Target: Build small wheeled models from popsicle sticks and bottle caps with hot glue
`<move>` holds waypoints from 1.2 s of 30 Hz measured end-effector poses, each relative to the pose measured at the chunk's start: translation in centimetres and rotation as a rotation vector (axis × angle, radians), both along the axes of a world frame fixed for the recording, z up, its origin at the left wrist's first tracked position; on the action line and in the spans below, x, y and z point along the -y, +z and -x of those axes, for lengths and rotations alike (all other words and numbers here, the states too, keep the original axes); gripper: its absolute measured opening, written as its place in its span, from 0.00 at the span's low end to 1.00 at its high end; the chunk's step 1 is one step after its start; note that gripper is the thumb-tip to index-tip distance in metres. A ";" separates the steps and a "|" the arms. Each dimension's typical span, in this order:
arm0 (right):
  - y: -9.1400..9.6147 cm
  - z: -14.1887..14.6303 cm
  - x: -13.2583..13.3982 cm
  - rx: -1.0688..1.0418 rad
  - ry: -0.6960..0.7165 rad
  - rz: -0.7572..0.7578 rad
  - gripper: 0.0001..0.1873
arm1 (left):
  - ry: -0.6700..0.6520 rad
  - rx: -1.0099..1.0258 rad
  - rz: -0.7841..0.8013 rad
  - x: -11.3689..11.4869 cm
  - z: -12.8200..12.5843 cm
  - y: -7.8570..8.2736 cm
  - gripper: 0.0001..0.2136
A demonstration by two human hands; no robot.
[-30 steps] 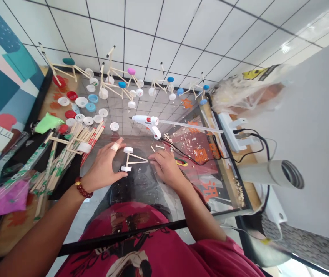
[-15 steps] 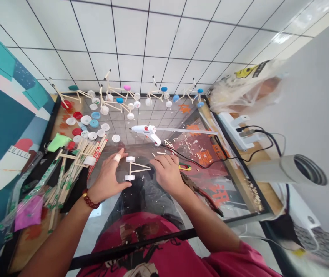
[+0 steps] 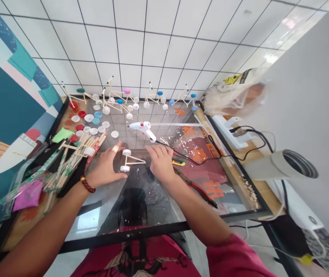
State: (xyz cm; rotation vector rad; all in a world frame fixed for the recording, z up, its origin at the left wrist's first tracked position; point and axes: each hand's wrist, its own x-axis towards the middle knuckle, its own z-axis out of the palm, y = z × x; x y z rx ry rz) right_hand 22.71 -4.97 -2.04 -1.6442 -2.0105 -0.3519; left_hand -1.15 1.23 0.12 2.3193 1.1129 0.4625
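Observation:
A small stick frame (image 3: 131,161) with two white bottle caps as wheels lies on the glass table (image 3: 158,207). My left hand (image 3: 106,167), with a bandage on one finger and a bead bracelet at the wrist, cups the wheel end, thumb and finger touching the caps. My right hand (image 3: 160,161) rests at the frame's pointed end, fingers curled down onto the stick tips. A white glue gun (image 3: 143,127) lies just beyond the frame, its black cord running off to the right.
Finished stick-and-cap models (image 3: 118,100) line the far edge by the tiled wall. Loose caps (image 3: 88,120) and a pile of chopsticks (image 3: 66,161) lie at left. A power strip (image 3: 229,129), a plastic bag (image 3: 233,92), a grey tube (image 3: 279,165) and wood scraps are at right.
The camera has tilted and pulled back, so the table sits higher in view. Both hands stay on the small frame, barely shifted.

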 end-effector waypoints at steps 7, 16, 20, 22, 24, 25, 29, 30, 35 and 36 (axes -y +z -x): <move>0.4 0.2 -0.2 -0.001 -0.041 0.010 0.24 | -0.037 0.066 0.012 0.1 0.5 -0.5 0.59; 0.6 0.0 0.0 0.028 -0.089 -0.074 0.24 | 0.143 0.626 -0.143 0.9 1.1 3.2 0.24; 0.4 0.1 0.2 0.031 -0.060 -0.138 0.22 | 0.350 0.764 -0.249 2.3 1.3 5.2 0.15; 0.4 0.3 0.3 0.047 -0.033 -0.159 0.20 | 0.365 0.719 -0.249 3.9 0.9 4.9 0.12; 0.4 0.5 0.3 0.061 -0.018 -0.180 0.19 | 0.303 0.659 -0.225 6.2 0.0 3.9 0.12; 0.4 0.5 0.3 0.062 -0.015 -0.192 0.19 | 0.228 0.624 -0.211 7.5 -0.7 3.2 0.12; 0.3 0.2 0.4 0.017 -0.014 -0.216 0.18 | -0.188 0.472 -0.285 12.5 -4.2 0.6 0.12; 0.2 0.1 0.5 -0.001 -0.017 -0.216 0.18 | -0.301 0.413 -0.351 13.3 -5.2 0.3 0.13; -0.5 -0.4 0.1 -0.086 -0.033 -0.239 0.17 | -0.468 0.144 -0.735 13.0 -9.3 0.5 0.18; -0.8 -0.5 -0.2 -0.104 -0.038 -0.257 0.17 | -0.425 0.105 -0.756 12.2 -9.9 0.7 0.15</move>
